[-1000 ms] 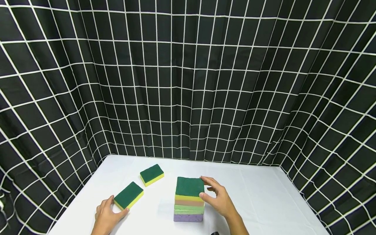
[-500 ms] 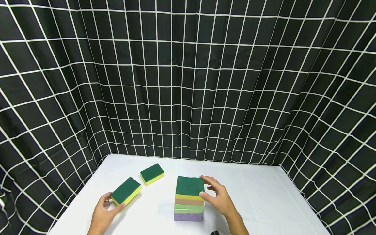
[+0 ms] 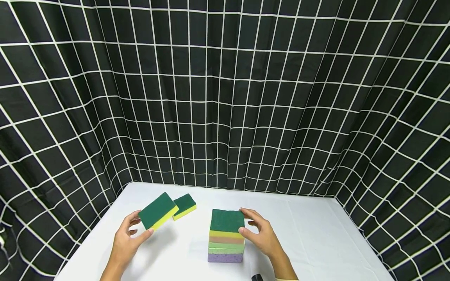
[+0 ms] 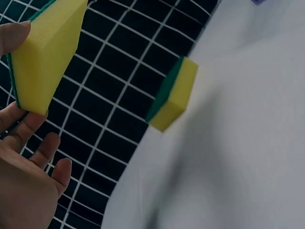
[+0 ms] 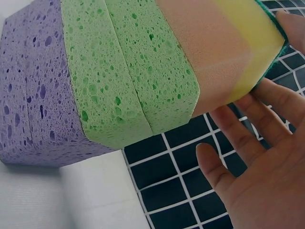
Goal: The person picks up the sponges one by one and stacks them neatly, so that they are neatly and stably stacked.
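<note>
My left hand [image 3: 126, 238] pinches a green-and-yellow scrub sponge [image 3: 158, 210] between thumb and fingers, raised off the table, its shadow falling below. In the left wrist view the yellow underside [image 4: 50, 52] faces the camera. My right hand [image 3: 263, 236] is at the stack's right side, thumb and fingertips gripping the corners of the top scrub sponge [image 3: 227, 220], which has a green face over yellow. Under it the stack shows a peach layer [image 5: 209, 52], light green sponges [image 5: 128, 71] and purple sponges [image 5: 35, 90] at the bottom.
Another green-and-yellow scrub sponge [image 3: 185, 203] lies on the white table [image 3: 302, 234], partly overlapped by the held one in the head view. A small black object [image 3: 257, 277] shows at the front edge. A black curtain with white grid lines [image 3: 225, 97] surrounds the table.
My left hand has lifted its scrub sponge off the table, first back toward the body, then up and forward toward the far sponge. The right hand and the stack stay put.
</note>
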